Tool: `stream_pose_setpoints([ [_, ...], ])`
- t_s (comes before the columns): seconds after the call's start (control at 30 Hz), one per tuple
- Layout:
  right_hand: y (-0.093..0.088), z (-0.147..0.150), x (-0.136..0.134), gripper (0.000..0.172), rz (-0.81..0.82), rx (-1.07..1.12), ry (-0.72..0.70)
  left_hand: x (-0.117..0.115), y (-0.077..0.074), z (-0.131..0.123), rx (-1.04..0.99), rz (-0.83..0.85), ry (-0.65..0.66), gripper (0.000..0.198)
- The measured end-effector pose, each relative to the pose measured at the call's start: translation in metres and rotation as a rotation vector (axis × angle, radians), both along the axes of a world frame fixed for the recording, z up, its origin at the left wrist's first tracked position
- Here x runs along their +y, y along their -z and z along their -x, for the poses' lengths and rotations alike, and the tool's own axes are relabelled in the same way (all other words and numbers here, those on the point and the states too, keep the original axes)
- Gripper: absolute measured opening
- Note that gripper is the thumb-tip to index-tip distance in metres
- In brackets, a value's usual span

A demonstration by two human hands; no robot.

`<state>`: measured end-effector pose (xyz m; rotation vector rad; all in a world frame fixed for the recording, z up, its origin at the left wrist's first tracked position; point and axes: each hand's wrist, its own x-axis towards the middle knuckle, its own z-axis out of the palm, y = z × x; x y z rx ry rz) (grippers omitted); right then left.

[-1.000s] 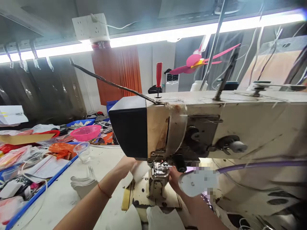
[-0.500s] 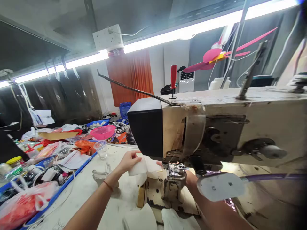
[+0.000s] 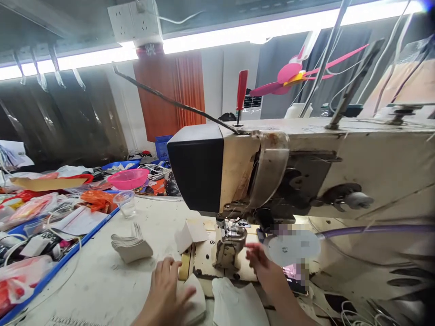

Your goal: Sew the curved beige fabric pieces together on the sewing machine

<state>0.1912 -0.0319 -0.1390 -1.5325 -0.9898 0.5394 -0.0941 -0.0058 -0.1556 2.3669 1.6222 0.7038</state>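
Observation:
My left hand (image 3: 165, 290) is low over the table with its fingers spread, holding nothing. Its thumb side is over a curved white piece (image 3: 197, 296); whether it touches the piece I cannot tell. To the right of the sewing machine's metal post (image 3: 229, 249), my right hand (image 3: 263, 265) is loosely bent with fingers apart and no visible object in it. A folded white piece (image 3: 192, 233) stands on the machine bed left of the post. More white pieces (image 3: 238, 301) lie at the front edge. A fanned stack of white pieces (image 3: 131, 244) rests farther left.
The sewing machine head (image 3: 197, 167) overhangs the work area. A clear plastic cup (image 3: 125, 203) stands behind the stack. Along the left is a blue-edged tray (image 3: 91, 233) crowded with bags and cables. A white oval part (image 3: 294, 249) with a purple tube hangs at right.
My left hand has let go of the folded white piece and drawn back toward the front. My right hand has come out from behind the post. The camera view has shifted.

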Motion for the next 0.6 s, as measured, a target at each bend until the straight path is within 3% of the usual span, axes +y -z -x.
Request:
stream_pose_setpoints([
  [0.1,0.024,0.001,-0.046,0.03,0.05,-0.124,-0.14,-0.03,0.02,0.003,0.094,-0.082,-0.012,0.041],
  [0.17,0.041,0.001,-0.065,0.042,0.077,-0.334,-0.146,-0.037,0.021,0.0,0.09,-0.122,0.01,0.032],
  [0.27,0.059,0.001,-0.071,0.047,0.146,-0.496,-0.175,-0.04,0.009,-0.007,0.036,-0.201,0.073,0.023],
  [0.4,0.064,0.002,-0.063,0.058,0.161,-0.614,-0.121,-0.04,-0.008,-0.009,-0.104,-0.221,0.163,0.02],
  [0.5,0.058,0.008,-0.063,0.061,0.112,-0.679,-0.081,-0.036,-0.023,-0.01,-0.304,-0.075,0.052,0.025],
  [0.6,0.049,0.014,-0.069,0.055,-0.035,-0.643,-0.084,-0.037,-0.043,-0.021,-0.468,0.116,-0.029,0.027],
])
